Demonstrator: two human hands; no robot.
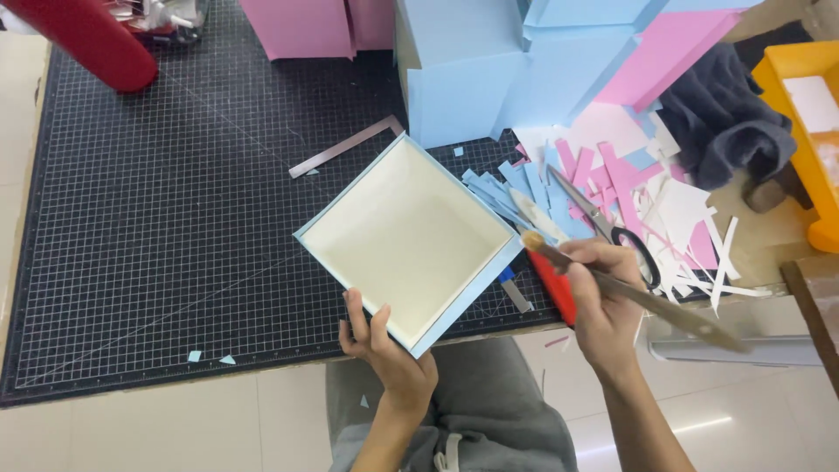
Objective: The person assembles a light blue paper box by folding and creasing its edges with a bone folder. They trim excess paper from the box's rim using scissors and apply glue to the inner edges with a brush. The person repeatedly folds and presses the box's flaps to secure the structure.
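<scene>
Far left and top: a fat red tube [87, 39] lying over the corner of a big black cutting mat [157, 218] with a white grid. On the mat, two tiny bits of blue paper [210, 357] near the front edge. Further along, a thin metal strip [345, 146], flat and slanted. At the back, pink card sheets [315, 26] standing up. In the middle, a square open box [409, 240], blue outside and cream inside, turned like a diamond, resting on the mat with its near corner over the table edge. Left hand [384, 350] closed on that near corner, fingers curled over the rim, thumb underneath. Behind the box, bigger blue boxes [463, 83]. Just right of the box, a messy pile of blue, pink and white paper scraps [612, 175], with scissors [603, 223] lying on top. Right hand [603, 301] wrapped tight round a long brush [629, 288], bristle tip touching the box's right edge, handle pointing away to the right. A red knife [552, 284] just under that hand. Far right, a dark cloth [725, 122] and an orange tray [800, 79].
</scene>
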